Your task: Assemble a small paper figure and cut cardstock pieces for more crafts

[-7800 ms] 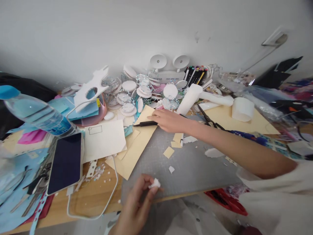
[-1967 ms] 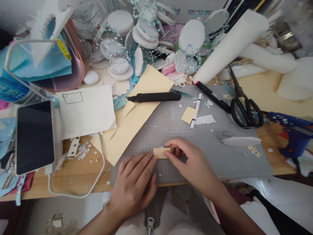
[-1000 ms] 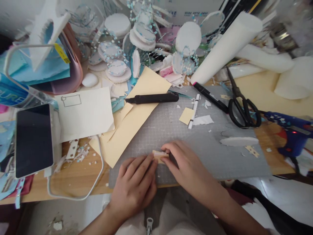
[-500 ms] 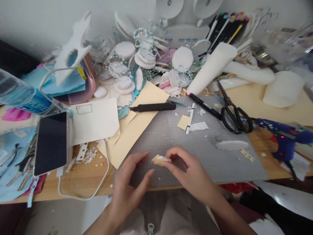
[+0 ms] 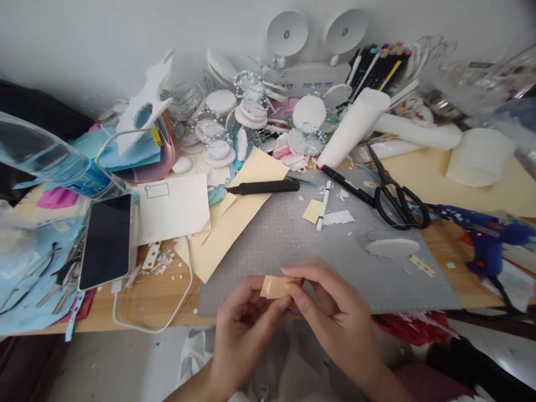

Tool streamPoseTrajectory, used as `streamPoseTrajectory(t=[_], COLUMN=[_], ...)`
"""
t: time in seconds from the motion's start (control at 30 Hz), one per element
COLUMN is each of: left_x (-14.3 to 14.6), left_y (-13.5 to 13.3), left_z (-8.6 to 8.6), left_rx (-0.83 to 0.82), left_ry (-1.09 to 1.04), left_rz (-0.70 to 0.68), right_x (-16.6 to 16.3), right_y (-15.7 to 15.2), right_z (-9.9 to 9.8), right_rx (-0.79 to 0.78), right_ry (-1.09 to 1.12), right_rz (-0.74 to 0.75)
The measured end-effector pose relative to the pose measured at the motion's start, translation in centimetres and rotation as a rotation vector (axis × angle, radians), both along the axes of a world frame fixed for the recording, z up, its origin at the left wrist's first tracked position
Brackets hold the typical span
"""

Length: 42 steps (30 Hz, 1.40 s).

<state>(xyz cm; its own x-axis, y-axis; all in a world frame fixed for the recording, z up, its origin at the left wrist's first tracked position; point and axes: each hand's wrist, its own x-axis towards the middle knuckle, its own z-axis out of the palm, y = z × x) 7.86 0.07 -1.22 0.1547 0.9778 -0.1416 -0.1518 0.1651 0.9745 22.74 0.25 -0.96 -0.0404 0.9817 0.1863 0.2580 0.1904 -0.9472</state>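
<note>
Left hand and right hand pinch a cut card piece | seemingly folded | loose card square lies flat, unfolded

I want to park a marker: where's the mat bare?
The grey mat is mostly bare between the long beige card and the small beige square, and between the right hand and the white oval. Behind the black knife, white discs crowd together.

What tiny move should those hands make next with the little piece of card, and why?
Perhaps a gentle press on the small card with the left hand's thumb: the right hand pinches the card's right end, that thumb lies near its lower edge, and a whitish streak, maybe a crease, shows toward its left end.
</note>
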Motion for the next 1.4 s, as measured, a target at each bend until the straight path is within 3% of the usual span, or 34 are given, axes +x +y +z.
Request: streamPoseTrajectory(t=[0.17,0.4,0.67,0.77,1.0,1.27,1.4], left_x=[-0.4,-1.5,-0.9,-1.3,-3.3,-2.9,-2.7], left_y=[-0.2,0.7,0.6,0.9,2.3,2.9,2.7], left_z=[0.2,0.6,0.5,0.5,0.6,0.6,-0.1], left_rx=[0.035,0.193,0.005,0.002,0.218,-0.144,-0.298], left_ry=[-0.021,0.210,-0.040,0.023,0.324,0.213,0.126], left_rz=[-0.048,-0.022,-0.027,-0.013,-0.145,-0.144,-0.067], right_x=[-0.3,-0.2,-0.1,0.1,0.7,0.0,-0.4], right_y=[-0.3,-0.2,0.1,0.4,1.4,1.7,1.9], right_z=[-0.3,0.1,0.2,0.4,0.6,-0.2,-0.4], right_rx=[-0.058,-0.044,-0.063,-0.057,-0.119,-0.332,-0.404], right_ry=[0.125,0.053,0.033,0.043,0.045,0.300,0.424], right_rz=[0.019,0.031,0.062,0.101,0.185,0.138,0.099])
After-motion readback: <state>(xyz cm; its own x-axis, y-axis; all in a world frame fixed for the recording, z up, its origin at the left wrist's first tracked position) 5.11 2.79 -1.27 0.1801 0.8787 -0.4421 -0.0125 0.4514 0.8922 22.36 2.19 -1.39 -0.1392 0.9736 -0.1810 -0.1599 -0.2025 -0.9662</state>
